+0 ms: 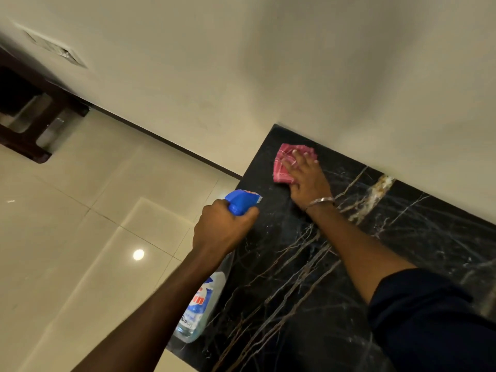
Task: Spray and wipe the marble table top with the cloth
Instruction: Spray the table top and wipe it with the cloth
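A plain cream wall (295, 63) fills the upper half of the view, with one grille-like plate (56, 51) set into it at the far left. Below it lies a glossy floor (67, 224) of large pale tiles, edged by a dark skirting strip (166, 140) and showing one round light reflection (138, 254). The black marble table top (308, 277), veined in white and gold, butts against the wall and runs from the centre to the lower right. One piece of dark wooden furniture (35, 124) stands on the floor at the upper left.

Two bare forearms reach forward; the right one comes out of a dark blue sleeve (429, 318). There is one spray bottle (204, 304), clear with a blue trigger head, held tilted over the table's left edge. The left hand (222, 229) is wrapped around its neck. Whether its base touches the marble cannot be told. The right hand (306, 181) lies flat, fingers spread, pressing the single pink cloth (284, 167) onto the marble near the far corner, close to the wall. One metal bracelet (320, 201) circles the right wrist.
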A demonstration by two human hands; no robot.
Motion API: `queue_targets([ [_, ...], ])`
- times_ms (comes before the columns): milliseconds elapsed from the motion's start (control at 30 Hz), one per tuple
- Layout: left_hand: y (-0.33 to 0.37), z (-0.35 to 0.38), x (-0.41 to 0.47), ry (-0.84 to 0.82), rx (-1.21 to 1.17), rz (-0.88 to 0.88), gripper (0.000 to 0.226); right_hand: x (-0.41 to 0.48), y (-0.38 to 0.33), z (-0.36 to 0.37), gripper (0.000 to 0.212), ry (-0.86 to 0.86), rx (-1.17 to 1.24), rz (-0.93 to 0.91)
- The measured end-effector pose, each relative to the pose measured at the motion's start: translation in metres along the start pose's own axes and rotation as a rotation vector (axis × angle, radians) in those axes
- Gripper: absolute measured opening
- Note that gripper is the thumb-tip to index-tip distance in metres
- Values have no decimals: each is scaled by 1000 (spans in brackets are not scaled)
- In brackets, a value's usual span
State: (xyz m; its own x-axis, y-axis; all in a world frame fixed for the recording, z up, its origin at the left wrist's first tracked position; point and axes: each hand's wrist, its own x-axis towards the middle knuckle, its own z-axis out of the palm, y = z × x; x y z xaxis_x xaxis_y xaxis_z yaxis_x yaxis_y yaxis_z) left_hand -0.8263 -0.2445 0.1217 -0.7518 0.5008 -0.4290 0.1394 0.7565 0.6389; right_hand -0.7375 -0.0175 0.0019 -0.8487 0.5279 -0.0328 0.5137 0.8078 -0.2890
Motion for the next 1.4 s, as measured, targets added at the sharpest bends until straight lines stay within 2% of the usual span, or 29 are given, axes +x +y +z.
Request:
queue_targets([
  [133, 10, 5, 6, -5, -12, 6, 34, -54, -17, 20, 72, -29, 22, -180],
  [267, 12, 8, 11, 4, -31, 22, 35, -59, 10, 10, 77, -123, 21, -353],
  [300, 10, 7, 11, 1, -44, 25, 33, -50, 19, 5, 77, -117, 26, -324],
  [433, -3, 2, 9, 11, -71, 52, 30, -2, 61, -13, 72, -32, 101, -9],
  [533, -10, -4, 7, 14, -39, 32, 28, 10, 64, -16, 70, -34, 100, 48],
  [667, -10, -7, 8, 7, -43, 20, 29, -30, 8, 2, 71, 71, 121, 98],
  [800, -6, -5, 8, 4, -61, 22, 30, -99, -54, 34, 79, 10, 170, -122],
  [933, -8, -1, 5, -7, -58, 30, 33, -95, -22, 27, 74, -128, 110, -402],
  [1100, -22, 3, 0, -20, -80, 39, 28, -11, 39, -7, 76, -113, 72, -94],
  [1200, -28, 6, -2, -27, -72, 39, 28, 16, 54, -16, 68, -202, 31, -59],
  [1300, -29, 4, -6, -26, -65, 28, 26, -2, 34, -6, 64, -107, 72, 14],
  [1400, -24, 2, -8, -47, -56, 24, 26, -41, 3, 9, 65, -76, 115, -32],
])
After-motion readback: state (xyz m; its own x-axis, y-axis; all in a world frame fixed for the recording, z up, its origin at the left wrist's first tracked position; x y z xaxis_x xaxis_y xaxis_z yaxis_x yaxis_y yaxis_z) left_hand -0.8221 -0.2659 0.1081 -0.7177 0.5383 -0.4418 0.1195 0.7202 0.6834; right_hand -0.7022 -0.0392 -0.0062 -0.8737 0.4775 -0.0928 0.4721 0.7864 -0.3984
